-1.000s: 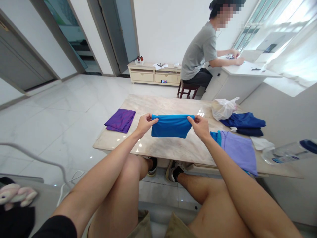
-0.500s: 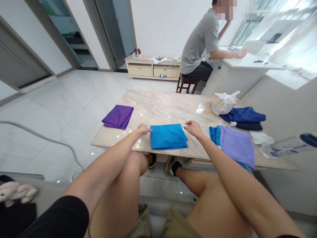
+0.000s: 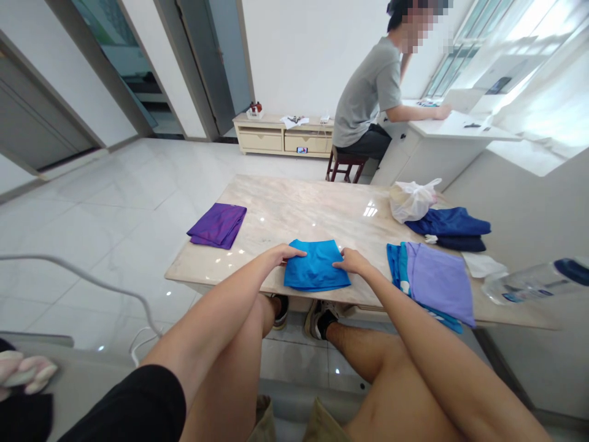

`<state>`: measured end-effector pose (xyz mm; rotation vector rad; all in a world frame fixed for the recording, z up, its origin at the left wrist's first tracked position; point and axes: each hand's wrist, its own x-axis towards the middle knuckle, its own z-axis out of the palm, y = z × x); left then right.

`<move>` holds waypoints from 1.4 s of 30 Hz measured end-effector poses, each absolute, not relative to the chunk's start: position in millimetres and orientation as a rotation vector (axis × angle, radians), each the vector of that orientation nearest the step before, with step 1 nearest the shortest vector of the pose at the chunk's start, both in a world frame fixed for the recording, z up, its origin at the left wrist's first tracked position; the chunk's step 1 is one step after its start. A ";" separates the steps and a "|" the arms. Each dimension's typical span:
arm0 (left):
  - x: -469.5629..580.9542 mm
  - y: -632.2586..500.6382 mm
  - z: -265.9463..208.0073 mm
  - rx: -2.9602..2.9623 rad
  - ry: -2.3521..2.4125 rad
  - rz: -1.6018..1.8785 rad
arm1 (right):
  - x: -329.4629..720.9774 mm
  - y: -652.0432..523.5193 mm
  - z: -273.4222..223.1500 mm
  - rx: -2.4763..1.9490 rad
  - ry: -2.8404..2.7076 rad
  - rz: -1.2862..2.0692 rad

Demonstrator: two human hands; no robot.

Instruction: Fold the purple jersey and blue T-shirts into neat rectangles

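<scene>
A folded bright-blue cloth [image 3: 316, 270] lies near the front edge of the marble-patterned table, its middle slightly rumpled. On its left side my left hand [image 3: 288, 252] grips it, thumb on top and fingers underneath. My right hand [image 3: 352, 262] pinches the right side in the same way. Farther left lies a folded purple cloth [image 3: 219, 225], untouched. To the right of my right hand sits a stack of folded cloths, with a lavender cloth [image 3: 439, 279] on top and blue ones showing beneath it.
On the table's [image 3: 276, 202] right side are a white plastic bag [image 3: 413, 201], dark blue folded fabric [image 3: 453, 224], white tissue [image 3: 483, 265] and a clear bottle [image 3: 534, 282] lying near the edge. Beyond, a person in a grey shirt [image 3: 365, 92] sits on a stool at a white desk.
Both hands have closed on the blue cloth's sides, where before they were open beside it. The cloth's sides have drawn inward and its surface has wrinkled.
</scene>
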<state>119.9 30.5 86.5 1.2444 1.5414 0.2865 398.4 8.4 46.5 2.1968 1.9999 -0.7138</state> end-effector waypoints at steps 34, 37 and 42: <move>-141.9 65.3 226.3 0.646 1.517 1.801 | 412.7 9.7 44.7 2.001 2.154 -0.627; -150.1 60.6 195.9 0.584 1.702 1.676 | 410.0 13.7 46.5 2.016 2.128 -0.592; -134.0 -16.4 136.2 0.669 1.986 1.319 | 384.4 3.9 79.1 1.916 2.073 -0.537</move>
